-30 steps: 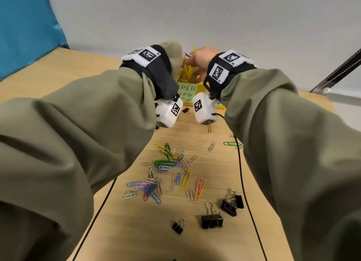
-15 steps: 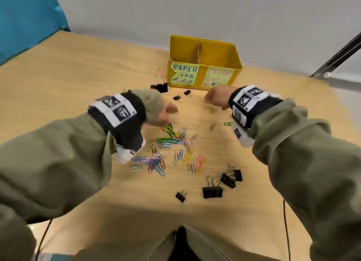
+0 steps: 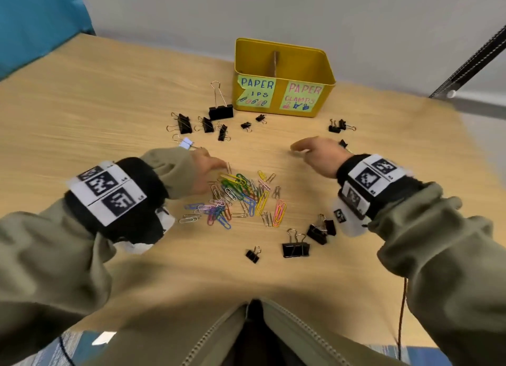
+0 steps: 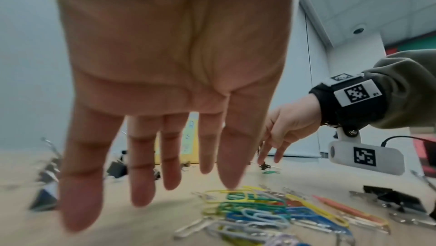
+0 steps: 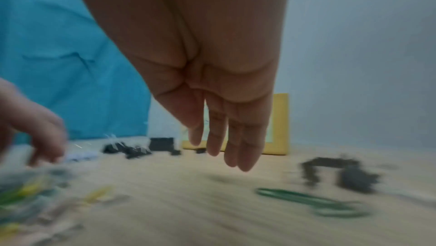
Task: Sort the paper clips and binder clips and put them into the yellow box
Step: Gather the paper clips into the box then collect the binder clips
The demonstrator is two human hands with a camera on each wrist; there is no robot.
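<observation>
A yellow box [image 3: 284, 64] with a middle divider and two paper labels stands at the far side of the table. A heap of coloured paper clips [image 3: 241, 198] lies in the middle. My left hand [image 3: 208, 171] hovers over the heap's left edge with straight, spread fingers [image 4: 151, 175] and holds nothing. My right hand [image 3: 312, 152] hangs above bare table to the right, fingers [image 5: 235, 143] straight and together, empty. A green paper clip [image 5: 306, 201] lies on the table below it. Black binder clips lie left of the box [image 3: 202, 122], right of it [image 3: 338, 126] and at the front [image 3: 295, 249].
The wooden table [image 3: 109, 105] meets a grey wall behind the box. A teal panel [image 3: 35, 23] stands at the far left. A thin cable [image 3: 402, 311] hangs from my right wrist camera. One tall binder clip [image 3: 220, 109] stands upright next to the box.
Both hands have drawn back from the yellow box toward me and come down over the table. The left hand has reached the paper clip heap, and both hands have opened.
</observation>
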